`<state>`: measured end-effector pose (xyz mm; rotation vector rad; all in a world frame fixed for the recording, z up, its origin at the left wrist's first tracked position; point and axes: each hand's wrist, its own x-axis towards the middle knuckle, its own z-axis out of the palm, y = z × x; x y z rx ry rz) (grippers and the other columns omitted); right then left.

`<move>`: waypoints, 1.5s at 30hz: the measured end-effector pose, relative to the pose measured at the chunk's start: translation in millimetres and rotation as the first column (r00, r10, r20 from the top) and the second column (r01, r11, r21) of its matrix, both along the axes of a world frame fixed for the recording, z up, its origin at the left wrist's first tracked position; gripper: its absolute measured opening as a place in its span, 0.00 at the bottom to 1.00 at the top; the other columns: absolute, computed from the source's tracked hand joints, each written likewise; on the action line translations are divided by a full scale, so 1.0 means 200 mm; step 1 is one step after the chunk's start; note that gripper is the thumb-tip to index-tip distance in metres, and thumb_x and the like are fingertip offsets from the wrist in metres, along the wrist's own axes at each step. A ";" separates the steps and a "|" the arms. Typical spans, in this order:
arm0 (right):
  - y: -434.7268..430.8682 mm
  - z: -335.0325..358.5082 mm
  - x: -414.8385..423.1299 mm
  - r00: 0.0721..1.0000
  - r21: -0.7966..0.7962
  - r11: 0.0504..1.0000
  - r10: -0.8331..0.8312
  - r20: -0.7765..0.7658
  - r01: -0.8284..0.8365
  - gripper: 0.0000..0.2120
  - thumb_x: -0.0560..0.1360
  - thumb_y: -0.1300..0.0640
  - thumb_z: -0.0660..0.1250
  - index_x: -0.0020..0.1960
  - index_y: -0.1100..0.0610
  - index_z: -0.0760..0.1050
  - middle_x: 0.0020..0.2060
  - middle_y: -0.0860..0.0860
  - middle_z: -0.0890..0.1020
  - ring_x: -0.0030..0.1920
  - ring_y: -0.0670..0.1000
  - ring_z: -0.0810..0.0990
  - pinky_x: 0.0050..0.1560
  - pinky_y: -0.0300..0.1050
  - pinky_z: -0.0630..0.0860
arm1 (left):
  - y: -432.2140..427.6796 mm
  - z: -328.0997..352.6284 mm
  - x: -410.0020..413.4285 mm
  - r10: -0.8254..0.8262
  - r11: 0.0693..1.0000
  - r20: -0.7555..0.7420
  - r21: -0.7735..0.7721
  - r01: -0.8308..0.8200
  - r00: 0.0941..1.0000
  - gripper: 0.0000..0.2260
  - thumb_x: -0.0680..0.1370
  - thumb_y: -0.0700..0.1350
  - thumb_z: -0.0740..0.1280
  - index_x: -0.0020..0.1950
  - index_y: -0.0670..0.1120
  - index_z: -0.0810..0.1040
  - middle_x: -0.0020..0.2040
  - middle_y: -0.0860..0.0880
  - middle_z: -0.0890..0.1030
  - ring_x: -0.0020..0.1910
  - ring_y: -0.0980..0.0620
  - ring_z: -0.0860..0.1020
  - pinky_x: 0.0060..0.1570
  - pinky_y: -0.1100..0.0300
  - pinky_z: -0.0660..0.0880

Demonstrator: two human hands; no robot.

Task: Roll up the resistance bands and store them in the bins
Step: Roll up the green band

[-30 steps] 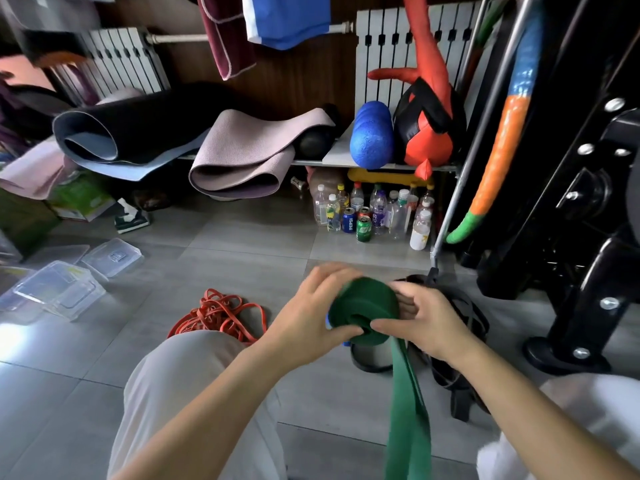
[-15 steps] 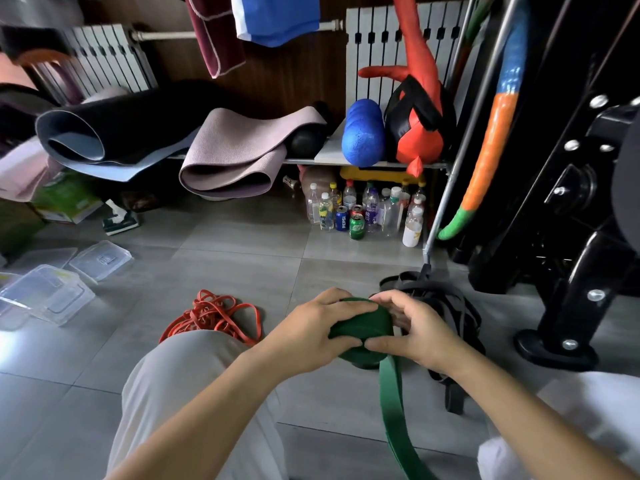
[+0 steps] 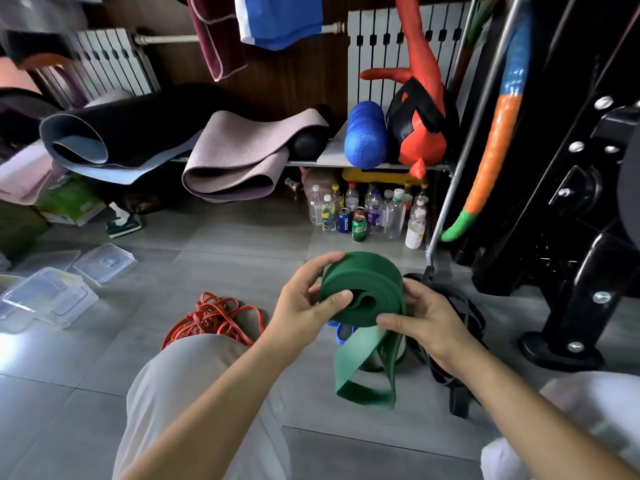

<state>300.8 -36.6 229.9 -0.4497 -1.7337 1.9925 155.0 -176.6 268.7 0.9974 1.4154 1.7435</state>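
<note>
Left hand (image 3: pixel 304 306) and right hand (image 3: pixel 429 323) are both gripping the green band (image 3: pixel 363 289) roll; person should be keeping it tight w/ the tail winding flat.

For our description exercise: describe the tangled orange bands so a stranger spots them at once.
On the grey tiled floor, beyond the person's left knee, lie the orange bands. They are thin tangled loops, unlike the wide green band held in the left hand and right hand.

Both hands, left hand (image 3: pixel 304 306), right hand (image 3: pixel 427 318), gripping rolled green band (image 3: pixel 363 289), loose tail hanging
</note>
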 end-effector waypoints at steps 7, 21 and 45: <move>0.00 0.02 -0.01 1.000 0.014 1.000 -0.011 -0.001 0.011 0.26 0.59 0.62 0.75 0.56 0.57 0.75 0.47 0.53 0.85 0.47 0.52 0.83 0.47 0.42 0.79 | -0.01 -0.03 -0.01 -0.082 0.989 0.048 -0.117 0.087 0.995 0.19 0.77 0.31 0.63 0.61 0.50 0.65 0.60 0.44 0.74 0.52 0.50 0.81 0.46 0.50 0.80; 0.00 0.04 0.05 0.983 0.176 0.980 0.064 0.171 -0.094 0.23 0.64 0.70 0.76 0.54 0.55 0.74 0.46 0.50 0.85 0.47 0.49 0.84 0.43 0.38 0.79 | -0.02 -0.02 -0.06 -0.195 0.924 -0.466 -0.383 0.001 0.863 0.27 0.69 0.44 0.76 0.63 0.59 0.69 0.58 0.55 0.77 0.57 0.57 0.77 0.59 0.59 0.75; -0.01 0.01 0.02 0.994 0.123 0.992 0.018 0.110 -0.032 0.23 0.62 0.69 0.75 0.54 0.54 0.76 0.45 0.47 0.86 0.47 0.48 0.84 0.45 0.36 0.78 | -0.01 0.00 -0.05 -0.138 0.945 -0.052 -0.305 0.116 0.989 0.24 0.65 0.43 0.75 0.58 0.48 0.74 0.55 0.45 0.81 0.54 0.45 0.81 0.48 0.53 0.80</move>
